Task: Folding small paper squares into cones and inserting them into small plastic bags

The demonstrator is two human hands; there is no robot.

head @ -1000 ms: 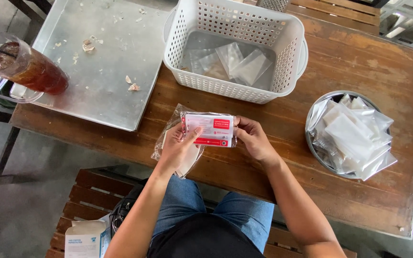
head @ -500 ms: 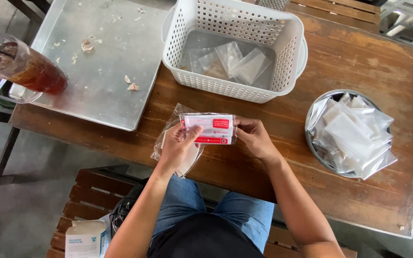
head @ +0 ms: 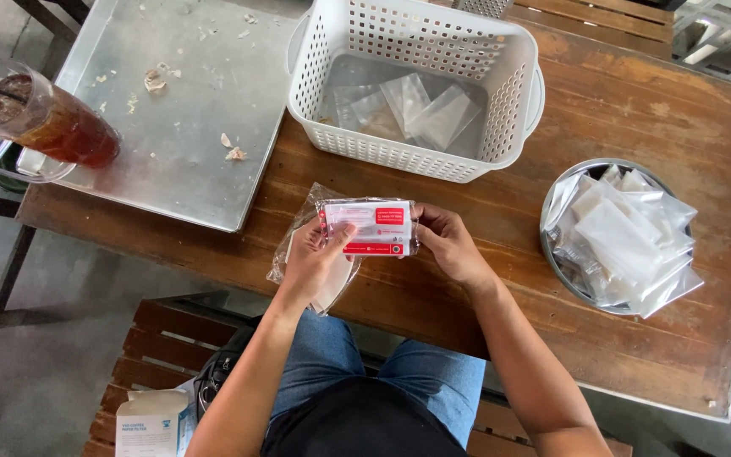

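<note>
The left hand point(head: 319, 258) and the right hand point(head: 448, 245) hold together one small clear packet point(head: 369, 227) with a red and white card inside. The packet is between the two hands, above the near edge of the wooden table point(head: 501, 211). The left thumb lies over the left end of the packet and its fingers are curled behind it; the right hand pinches the right end with its fingertips. Under the left hand there is also a loose clear plastic bag point(head: 298, 233), which touches the palm and lies partly on the table.

Just behind the packet stands a white perforated basket point(head: 416, 85) with some clear packets point(head: 408, 110) on its bottom. To the right of the right hand, well apart, a round metal bowl point(head: 552, 245) is full of white sachets point(head: 623, 233) in clear wrap. To the left behind is a metal tray point(head: 179, 110) with crumbs, and beside it a glass of dark drink point(head: 52, 118) with a straw. Nothing stands between the hands and the basket. Below, on the bench, a white paper box point(head: 152, 423) is near the person's knee.
</note>
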